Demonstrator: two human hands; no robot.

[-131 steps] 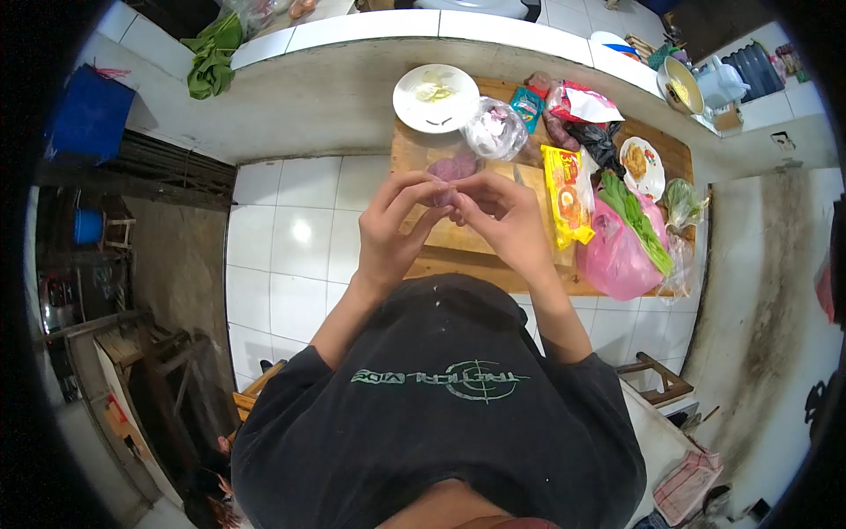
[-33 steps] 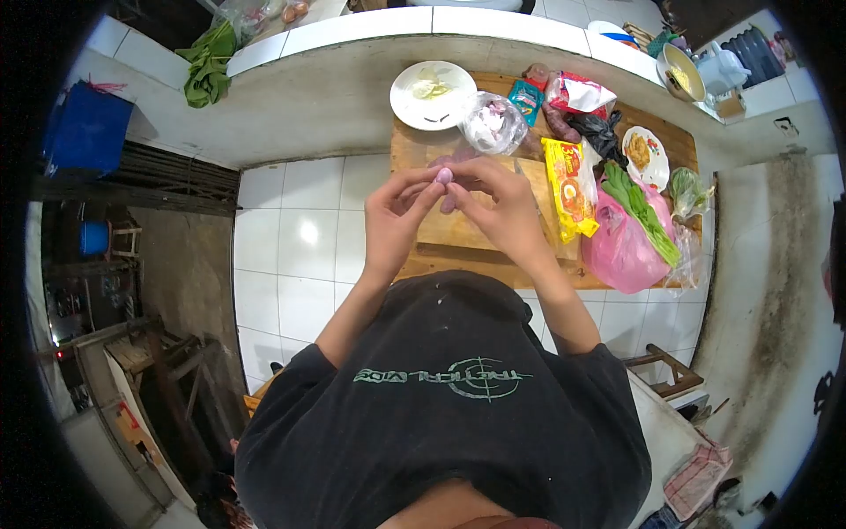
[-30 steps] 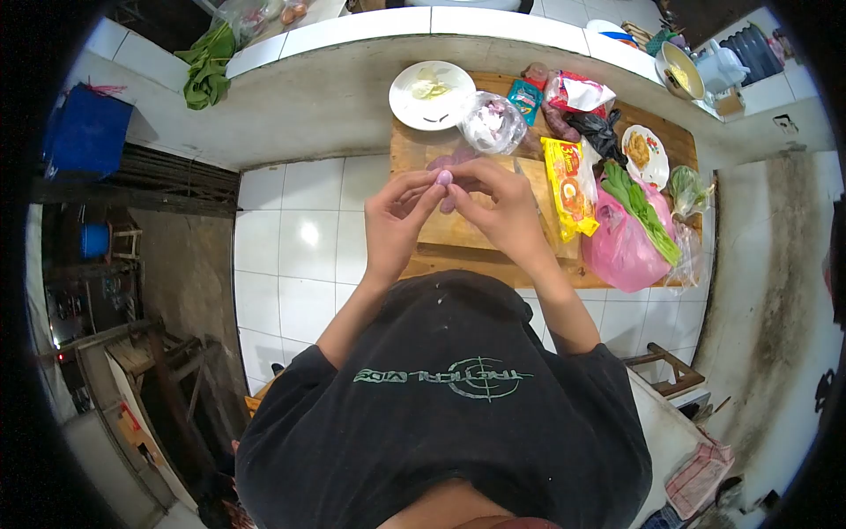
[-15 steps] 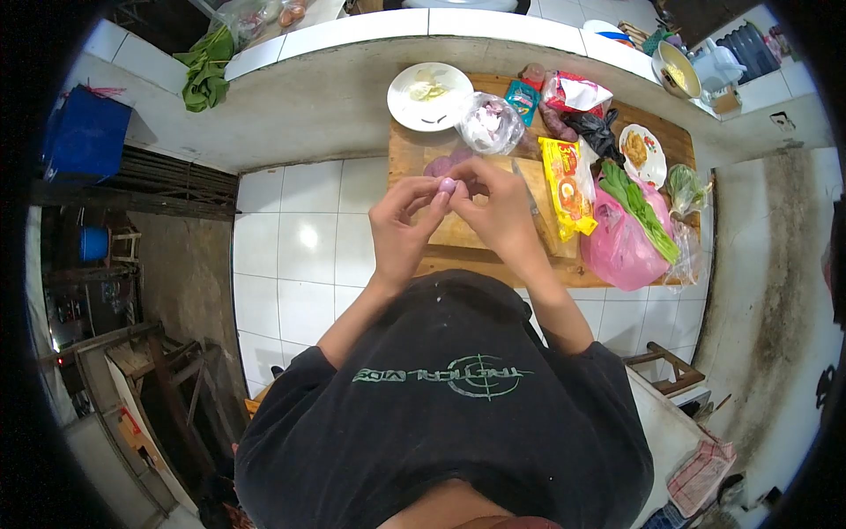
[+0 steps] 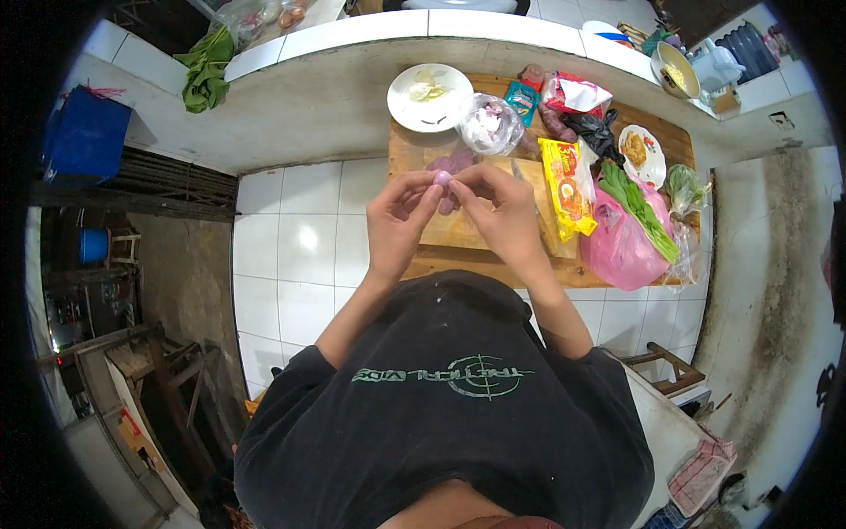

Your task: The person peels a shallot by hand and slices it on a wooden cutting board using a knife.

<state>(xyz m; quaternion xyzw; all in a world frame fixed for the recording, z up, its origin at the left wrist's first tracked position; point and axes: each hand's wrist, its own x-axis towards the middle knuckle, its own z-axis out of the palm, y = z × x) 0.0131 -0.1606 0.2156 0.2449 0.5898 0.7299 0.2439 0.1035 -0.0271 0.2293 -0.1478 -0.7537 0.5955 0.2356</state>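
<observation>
A small pale purple shallot (image 5: 442,178) is pinched between the fingertips of both my hands. My left hand (image 5: 397,220) grips it from the left, my right hand (image 5: 500,204) from the right. Beneath and just beyond the fingers lie reddish-purple peels or shallots (image 5: 456,161), partly hidden, at the cutting board's far left. The wooden cutting board (image 5: 476,231) is below my hands, and a knife (image 5: 530,196) rests on its right side. Past the board are a clear plastic bag (image 5: 490,124) with pale purple pieces and a white plate (image 5: 407,109) bearing pale slices.
Right of the board lie a yellow packet (image 5: 567,187), a pink bag (image 5: 621,247) with green leaves (image 5: 636,212), a black bag (image 5: 596,132) and a floral plate (image 5: 654,167). A teal sachet (image 5: 522,101) stands farther back. A tiled ledge (image 5: 502,26) runs behind the wooden table (image 5: 458,266).
Compared with the earliest frame, the pale shallot shows more clearly between my fingertips. Since half a second ago both hands have shifted slightly left and spread a little, still pinching it.
</observation>
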